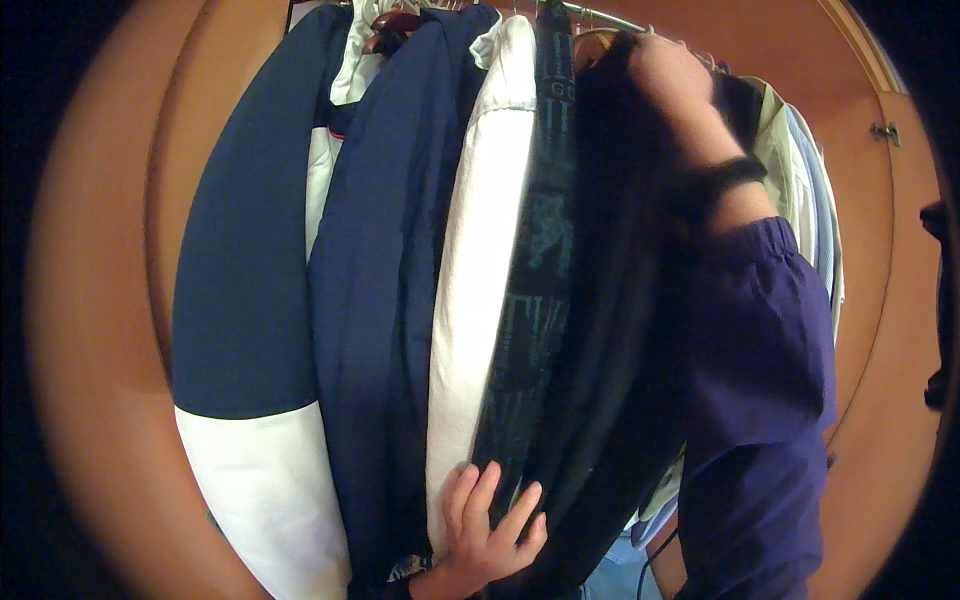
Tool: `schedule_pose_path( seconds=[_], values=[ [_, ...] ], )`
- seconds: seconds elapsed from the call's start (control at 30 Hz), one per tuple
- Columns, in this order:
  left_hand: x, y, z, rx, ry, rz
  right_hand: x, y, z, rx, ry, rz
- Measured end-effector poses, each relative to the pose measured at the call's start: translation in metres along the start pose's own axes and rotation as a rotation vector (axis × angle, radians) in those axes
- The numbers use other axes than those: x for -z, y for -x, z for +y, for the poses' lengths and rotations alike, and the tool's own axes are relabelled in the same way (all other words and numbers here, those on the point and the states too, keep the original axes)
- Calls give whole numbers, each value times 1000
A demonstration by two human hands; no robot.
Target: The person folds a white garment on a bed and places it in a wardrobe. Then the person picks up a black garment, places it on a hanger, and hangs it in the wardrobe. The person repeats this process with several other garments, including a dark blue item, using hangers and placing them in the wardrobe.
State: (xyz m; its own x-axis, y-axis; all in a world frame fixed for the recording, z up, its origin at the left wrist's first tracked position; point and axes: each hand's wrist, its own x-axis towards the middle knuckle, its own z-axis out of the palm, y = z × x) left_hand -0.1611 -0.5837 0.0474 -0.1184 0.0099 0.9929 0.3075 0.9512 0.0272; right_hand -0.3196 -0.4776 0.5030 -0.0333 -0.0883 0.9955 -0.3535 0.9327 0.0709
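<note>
Low in the view, my left hand (491, 529) rests with its fingers spread against the lower part of a dark garment with a printed pattern (551, 225). A white denim-like garment (484, 285) hangs just left of it, beside the same fingers. Up near the rail, my right hand (671, 71) is closed at the top of a black garment (607, 300); its fingertips are hidden and the hand is slightly blurred. Part of a brown hanger (596, 43) shows just left of that hand. My right forearm, in a purple sleeve (757, 337), crosses the black garment's right side.
A metal rail (607, 16) carries the clothes inside a wooden wardrobe (862, 195). At left hang a navy jacket (375, 262) and a navy-and-white garment (247, 300). Lighter shirts (806, 172) hang at right. Light blue fabric (619, 570) and a thin black cord (651, 561) appear below.
</note>
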Motion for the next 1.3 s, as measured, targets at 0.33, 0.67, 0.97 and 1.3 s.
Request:
schedule_pose_path(
  seconds=[0.33,0.67,0.97,1.3],
  values=[
    [-8,-9,6,110,282,-220,42,11,-79,86,-320,183],
    [-16,3,9,-68,380,-434,30,-2,-69,111,-27,44],
    [-11,10,-2,74,225,-432,27,-6,8,149,-268,-57],
    [-23,29,10,-26,-122,90,49,120,94,273,-298,106]
  ],
)
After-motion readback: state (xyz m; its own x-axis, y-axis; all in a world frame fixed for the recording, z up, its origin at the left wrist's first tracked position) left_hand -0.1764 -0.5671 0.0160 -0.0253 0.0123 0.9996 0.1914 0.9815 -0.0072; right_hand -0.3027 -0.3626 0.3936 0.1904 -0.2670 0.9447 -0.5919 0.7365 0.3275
